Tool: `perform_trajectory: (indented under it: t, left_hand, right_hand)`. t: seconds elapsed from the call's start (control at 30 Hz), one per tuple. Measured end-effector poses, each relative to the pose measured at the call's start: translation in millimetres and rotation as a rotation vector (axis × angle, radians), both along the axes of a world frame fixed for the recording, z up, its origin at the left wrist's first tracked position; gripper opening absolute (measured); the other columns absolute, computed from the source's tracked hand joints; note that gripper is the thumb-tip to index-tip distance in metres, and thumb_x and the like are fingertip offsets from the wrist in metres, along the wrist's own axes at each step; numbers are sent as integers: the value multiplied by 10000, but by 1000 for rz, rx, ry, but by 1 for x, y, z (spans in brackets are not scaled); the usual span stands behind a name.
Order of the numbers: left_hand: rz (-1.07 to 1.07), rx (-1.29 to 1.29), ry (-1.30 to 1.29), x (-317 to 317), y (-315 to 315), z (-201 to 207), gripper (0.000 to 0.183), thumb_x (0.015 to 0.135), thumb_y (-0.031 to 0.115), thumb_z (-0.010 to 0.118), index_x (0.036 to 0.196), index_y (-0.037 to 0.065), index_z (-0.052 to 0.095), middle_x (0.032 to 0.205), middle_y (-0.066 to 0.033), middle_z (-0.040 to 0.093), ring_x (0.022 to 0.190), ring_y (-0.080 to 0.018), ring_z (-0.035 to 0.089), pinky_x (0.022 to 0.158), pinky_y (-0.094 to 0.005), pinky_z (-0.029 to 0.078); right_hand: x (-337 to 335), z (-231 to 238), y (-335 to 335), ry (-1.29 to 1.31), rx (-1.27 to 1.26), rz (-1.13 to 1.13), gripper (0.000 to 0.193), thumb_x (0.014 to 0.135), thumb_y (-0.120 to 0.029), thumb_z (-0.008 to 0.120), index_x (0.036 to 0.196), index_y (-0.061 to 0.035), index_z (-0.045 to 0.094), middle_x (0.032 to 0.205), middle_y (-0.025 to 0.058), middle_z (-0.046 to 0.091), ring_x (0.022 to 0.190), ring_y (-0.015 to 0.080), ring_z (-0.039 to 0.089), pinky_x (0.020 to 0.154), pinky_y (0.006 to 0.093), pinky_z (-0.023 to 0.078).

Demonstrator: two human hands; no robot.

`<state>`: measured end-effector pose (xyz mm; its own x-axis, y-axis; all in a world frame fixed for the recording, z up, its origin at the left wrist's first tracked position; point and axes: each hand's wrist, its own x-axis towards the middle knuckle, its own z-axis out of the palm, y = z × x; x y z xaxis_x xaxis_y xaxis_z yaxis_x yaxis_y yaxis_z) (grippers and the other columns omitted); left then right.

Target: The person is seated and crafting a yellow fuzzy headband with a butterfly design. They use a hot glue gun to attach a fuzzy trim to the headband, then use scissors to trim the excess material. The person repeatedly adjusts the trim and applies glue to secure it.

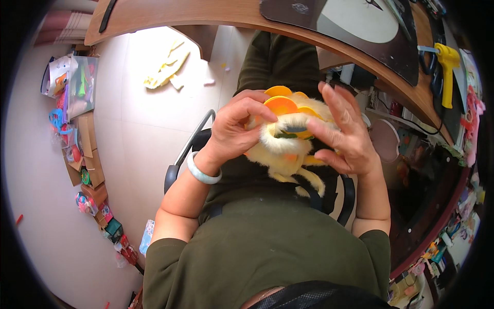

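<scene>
Over my lap is a fluffy cream-yellow plush piece point(280, 147) with rounded orange-yellow petals point(281, 105) along its far side. Strips of the same furry material dangle from its near edge. A furry loop on top surrounds a dark gap with a little green inside. My left hand point(234, 126) pinches the plush piece at its left, near the petals. On the opposite side, my right hand point(342, 136) is open, its fingers spread and slightly blurred. The right index finger lies close to the furry loop; whether it touches cannot be made out.
Ahead curves a wooden desk point(154, 14) bearing a dark mat point(288, 11) and a yellow glue gun point(448, 72). Pale yellow furry fabric point(170, 67) lies on the floor. Chair armrests point(173, 177) flank me. Boxes point(88, 136) line the left wall; assorted small goods crowd the right.
</scene>
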<state>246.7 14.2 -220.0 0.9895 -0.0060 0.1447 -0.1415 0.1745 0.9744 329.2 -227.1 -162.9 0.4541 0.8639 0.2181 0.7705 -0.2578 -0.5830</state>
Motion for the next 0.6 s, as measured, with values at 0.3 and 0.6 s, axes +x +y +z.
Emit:
perform_trajectory:
  t: [0.3, 0.6]
  left_hand:
    - [10, 77, -44, 5, -1, -2, 251, 715, -151, 635, 870, 47, 625, 1035, -114, 613, 1003, -239, 594, 903, -316, 472]
    - [5, 49, -123, 9, -17, 7, 259, 724, -152, 634, 884, 46, 583, 1012, -125, 622, 1038, -289, 594, 941, -371, 465]
  right_hand:
    - [-2, 11, -16, -130, -127, -8, 409, 818, -421, 632, 1164, -211, 692, 1431, 175, 452, 1318, 360, 433, 1095, 524, 282]
    - [101, 72, -152, -670, -84, -1147, 436, 883, -186, 657, 1263, 8, 566, 1213, 192, 599, 1121, 296, 573, 954, 364, 439]
